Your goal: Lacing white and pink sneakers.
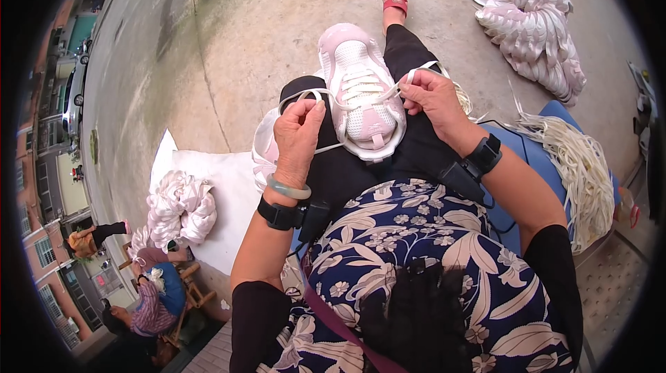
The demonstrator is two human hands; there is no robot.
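One pink-and-white sneaker (362, 92) is rested on the lap, and one white lace (326, 99) is threaded through it. One lace end is pinched by the left hand (298, 139), the other by the right hand (433, 98). Two sneaker piles (531, 26) (180, 206) lie on the ground.

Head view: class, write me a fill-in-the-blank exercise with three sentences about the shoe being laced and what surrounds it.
1. The pink and white shoe rests on the person's ____.
2. Each hand, left hand and right hand, pinches an end of the white ____.
3. The bundle of loose laces lies on the person's ____ side.

Missing words: lap; lace; right
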